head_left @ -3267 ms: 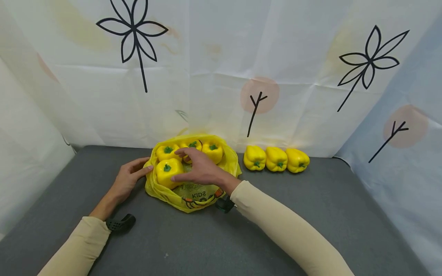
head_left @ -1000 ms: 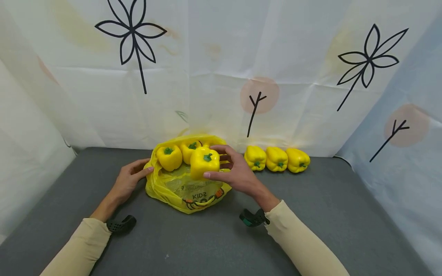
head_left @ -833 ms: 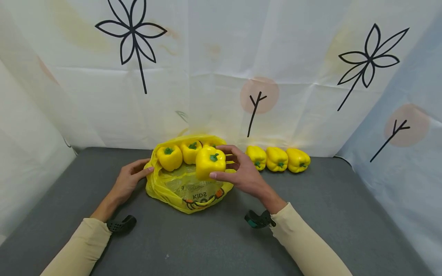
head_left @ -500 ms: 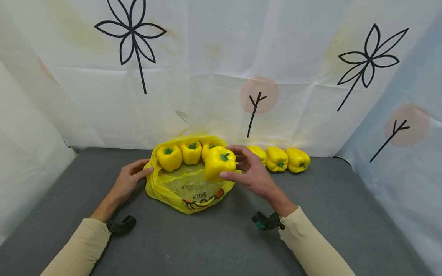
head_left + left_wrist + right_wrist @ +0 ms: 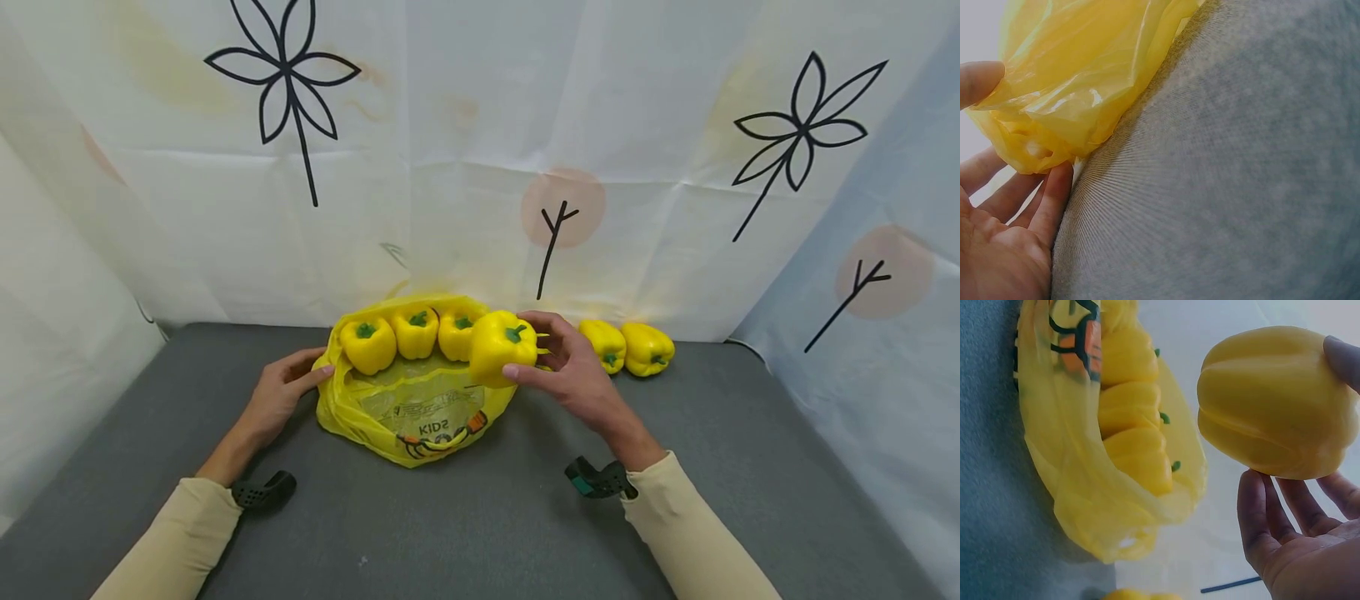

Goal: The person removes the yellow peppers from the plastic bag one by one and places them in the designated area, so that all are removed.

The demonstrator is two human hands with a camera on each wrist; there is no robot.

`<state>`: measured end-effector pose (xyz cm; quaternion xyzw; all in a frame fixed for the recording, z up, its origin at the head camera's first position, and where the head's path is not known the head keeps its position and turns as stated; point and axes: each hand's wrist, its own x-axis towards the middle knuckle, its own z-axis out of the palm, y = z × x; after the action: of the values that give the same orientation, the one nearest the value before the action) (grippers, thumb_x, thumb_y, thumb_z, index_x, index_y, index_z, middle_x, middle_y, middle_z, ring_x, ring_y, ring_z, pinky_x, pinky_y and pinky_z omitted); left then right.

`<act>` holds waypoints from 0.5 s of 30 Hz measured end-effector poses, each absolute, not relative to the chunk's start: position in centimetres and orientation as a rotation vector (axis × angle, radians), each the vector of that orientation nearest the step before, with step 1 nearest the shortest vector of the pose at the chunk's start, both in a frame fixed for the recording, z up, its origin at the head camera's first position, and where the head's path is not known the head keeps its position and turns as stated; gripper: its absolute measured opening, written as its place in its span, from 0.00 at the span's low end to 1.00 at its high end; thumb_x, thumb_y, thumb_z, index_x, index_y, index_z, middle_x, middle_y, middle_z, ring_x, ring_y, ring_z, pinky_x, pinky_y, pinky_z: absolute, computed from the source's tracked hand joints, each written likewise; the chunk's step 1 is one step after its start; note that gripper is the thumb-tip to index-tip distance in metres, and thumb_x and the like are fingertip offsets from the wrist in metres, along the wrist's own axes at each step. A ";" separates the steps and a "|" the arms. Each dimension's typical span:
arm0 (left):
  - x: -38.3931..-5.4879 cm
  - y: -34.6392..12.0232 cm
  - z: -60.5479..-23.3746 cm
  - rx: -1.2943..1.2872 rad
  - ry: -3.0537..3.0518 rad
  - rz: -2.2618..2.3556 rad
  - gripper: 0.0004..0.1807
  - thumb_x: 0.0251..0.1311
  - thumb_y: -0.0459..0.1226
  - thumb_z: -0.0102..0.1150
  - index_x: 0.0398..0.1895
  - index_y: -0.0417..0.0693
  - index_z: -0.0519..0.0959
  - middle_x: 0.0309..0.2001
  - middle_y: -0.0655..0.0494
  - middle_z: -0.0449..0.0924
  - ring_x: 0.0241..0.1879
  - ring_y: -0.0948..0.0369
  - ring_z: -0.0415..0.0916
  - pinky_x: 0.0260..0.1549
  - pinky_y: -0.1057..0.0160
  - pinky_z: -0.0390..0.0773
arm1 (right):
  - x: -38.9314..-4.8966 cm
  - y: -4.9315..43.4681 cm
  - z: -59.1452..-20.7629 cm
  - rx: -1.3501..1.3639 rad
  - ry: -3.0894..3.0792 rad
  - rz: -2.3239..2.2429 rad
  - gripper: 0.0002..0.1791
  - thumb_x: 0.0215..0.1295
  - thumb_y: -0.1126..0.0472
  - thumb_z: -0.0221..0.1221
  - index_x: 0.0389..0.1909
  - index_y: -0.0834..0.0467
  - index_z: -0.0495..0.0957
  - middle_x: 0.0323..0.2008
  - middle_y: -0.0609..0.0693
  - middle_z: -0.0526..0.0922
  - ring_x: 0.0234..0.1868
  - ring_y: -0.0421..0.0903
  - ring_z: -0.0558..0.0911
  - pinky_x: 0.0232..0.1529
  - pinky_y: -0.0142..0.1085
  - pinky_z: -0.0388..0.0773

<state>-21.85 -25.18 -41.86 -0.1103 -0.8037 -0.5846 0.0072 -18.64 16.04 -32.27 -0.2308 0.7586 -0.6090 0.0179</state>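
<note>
In the head view my right hand (image 5: 573,375) holds a yellow bell pepper (image 5: 495,350) between thumb and fingers, at the right rim of a yellow plastic bag (image 5: 427,450). The right wrist view shows this pepper (image 5: 1272,400) raised above the bag's mouth. Three more peppers, green stems up, stand in a row along the bag's back: a left one (image 5: 367,346), a middle one (image 5: 415,333) and a right one (image 5: 455,335). My left hand (image 5: 277,392) grips the bag's left side, thumb at the rim and fingers against the outside in the left wrist view.
Yellow peppers lie on the dark grey table (image 5: 360,542) by the back wall, right of the bag; a near one (image 5: 604,343) and an outer one (image 5: 648,348) show past my right hand. White printed cloth (image 5: 465,233) closes off the back and sides.
My right hand has lifted the pepper from the bag's left part and carried it rightward to the right rim. The back-right pepper in the bag shows again. My left hand has stayed at the bag.
</note>
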 end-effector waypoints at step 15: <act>-21.9 -25.2 -42.0 -0.371 -2.497 -1.824 0.30 0.77 0.43 0.53 0.73 0.32 0.65 0.69 0.32 0.65 0.54 0.78 0.70 0.49 0.78 0.73 | -19.0 18.6 -31.3 -0.503 2.456 -1.976 0.35 0.66 0.65 0.67 0.72 0.59 0.64 0.64 0.55 0.71 0.58 0.53 0.77 0.53 0.34 0.80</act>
<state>-21.86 -25.24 -42.01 -0.1192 -0.8016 -0.5857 0.0136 -19.01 18.60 -31.26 -0.1576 0.7692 -0.6188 -0.0250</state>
